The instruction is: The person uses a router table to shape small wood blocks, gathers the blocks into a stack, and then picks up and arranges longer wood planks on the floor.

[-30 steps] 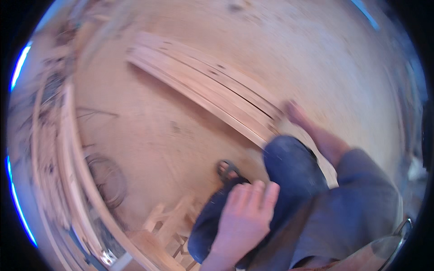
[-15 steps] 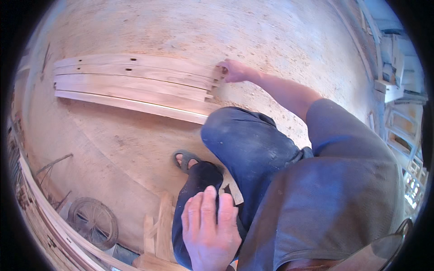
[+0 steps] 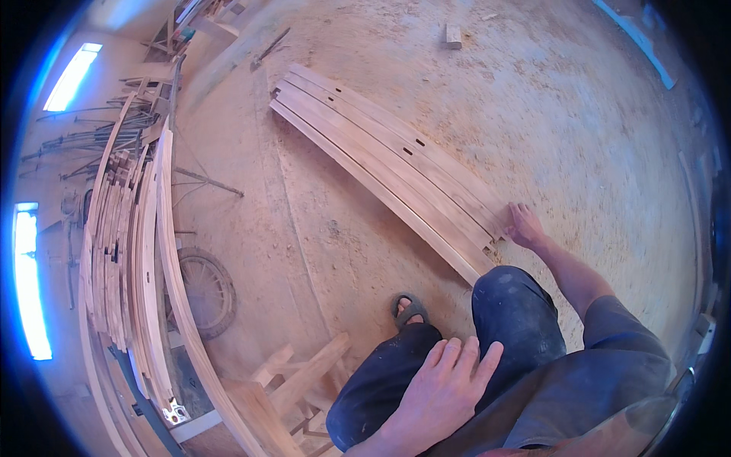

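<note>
Several long, pale wooden boards (image 3: 365,148) lie side by side, running from the far middle toward my right knee. Some have dark slots in their faces, and their near ends are notched. At the near end of the outermost right board is my right hand (image 3: 524,226), its bent fingers closed around the board's end; the fingertips are partly hidden. My left hand (image 3: 445,388) is held over my lap, back up, fingers stretched and holding nothing.
Left, long timber pieces (image 3: 169,251) are stacked lengthwise beside a spoked wheel (image 3: 205,293). A wooden frame (image 3: 304,373) stands at my left leg. My sandalled foot (image 3: 411,311) rests on the dusty floor. A small block (image 3: 453,36) lies far off.
The view has swung left, showing more of the timber stack and windows. My right hand stays at the boards' near end; my left hand remains over my lap.
</note>
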Available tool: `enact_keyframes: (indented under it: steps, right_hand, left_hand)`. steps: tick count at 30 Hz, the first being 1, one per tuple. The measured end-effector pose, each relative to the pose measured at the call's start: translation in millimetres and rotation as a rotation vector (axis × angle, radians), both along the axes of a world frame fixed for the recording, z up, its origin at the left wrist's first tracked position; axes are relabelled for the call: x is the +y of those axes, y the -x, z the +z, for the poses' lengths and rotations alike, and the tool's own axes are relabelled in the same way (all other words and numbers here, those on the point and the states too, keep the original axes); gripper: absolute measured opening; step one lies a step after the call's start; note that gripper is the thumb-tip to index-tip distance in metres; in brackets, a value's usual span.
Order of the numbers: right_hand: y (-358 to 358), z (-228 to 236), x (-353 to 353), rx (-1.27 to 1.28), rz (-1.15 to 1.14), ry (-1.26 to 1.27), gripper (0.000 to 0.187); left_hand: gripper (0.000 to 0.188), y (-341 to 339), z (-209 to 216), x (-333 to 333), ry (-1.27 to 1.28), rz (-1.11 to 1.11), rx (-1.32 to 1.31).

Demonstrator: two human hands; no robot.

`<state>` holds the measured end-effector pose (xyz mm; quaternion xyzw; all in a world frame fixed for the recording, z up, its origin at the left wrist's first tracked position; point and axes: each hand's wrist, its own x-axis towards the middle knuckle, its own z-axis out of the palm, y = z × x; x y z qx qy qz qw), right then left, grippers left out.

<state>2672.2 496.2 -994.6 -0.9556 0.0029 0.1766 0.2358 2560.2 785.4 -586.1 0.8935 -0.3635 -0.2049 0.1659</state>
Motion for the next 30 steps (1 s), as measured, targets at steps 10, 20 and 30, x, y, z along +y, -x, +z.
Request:
enact_keyframes:
  steps: [10,20,30]
  right_hand:
    - [-4,39,-49,-0.064,-0.040,0.085,0.088]
    - [221,3,-189,-0.097,-0.391,0.413,0.064]
    - [81,-40,15,0.111,-0.396,-0.328,0.076]
  left_hand:
    - [0.050,10,-16,8,-0.015,0.058,0.023]
    - [0.047,11,-16,25,-0.091,0.109,0.051]
    - [0.050,-1,-15,-3,-0.053,0.048,0.060]
